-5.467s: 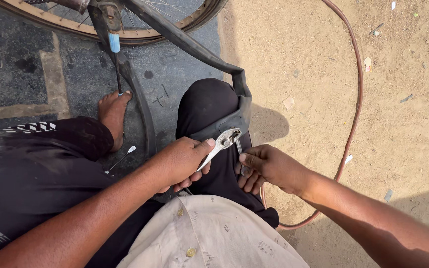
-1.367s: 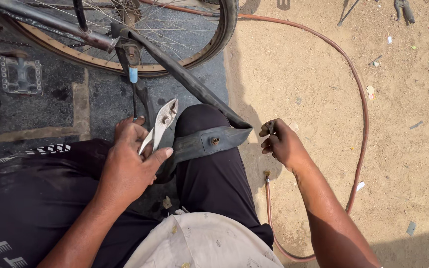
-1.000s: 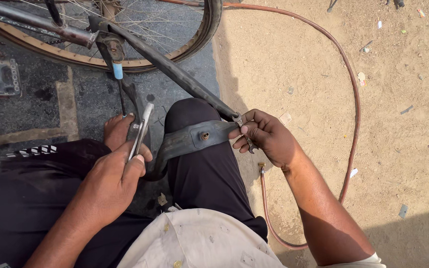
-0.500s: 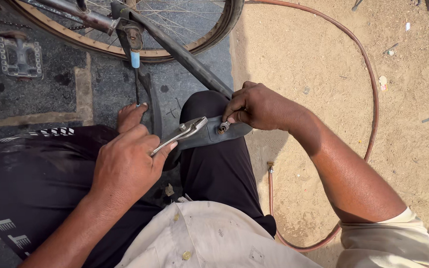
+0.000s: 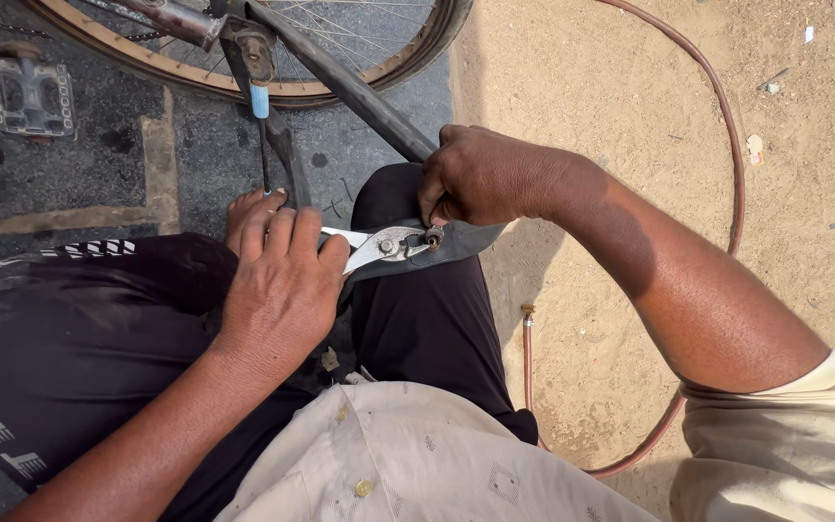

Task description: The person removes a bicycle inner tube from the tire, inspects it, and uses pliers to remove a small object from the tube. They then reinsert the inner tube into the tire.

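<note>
While my left hand (image 5: 282,280) is clamped on the pliers (image 5: 384,246), biting the valve (image 5: 431,235) of the tube (image 5: 456,242) draped over my knee, and my right hand (image 5: 480,174) pinches the tube beside it, a slip could tear rubber or nip my fingers.

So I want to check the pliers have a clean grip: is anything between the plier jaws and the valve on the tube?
Nothing visible. The pliers in the left hand close directly on the valve of the black inner tube. The right hand holds the tube just above, beside the valve.
</note>
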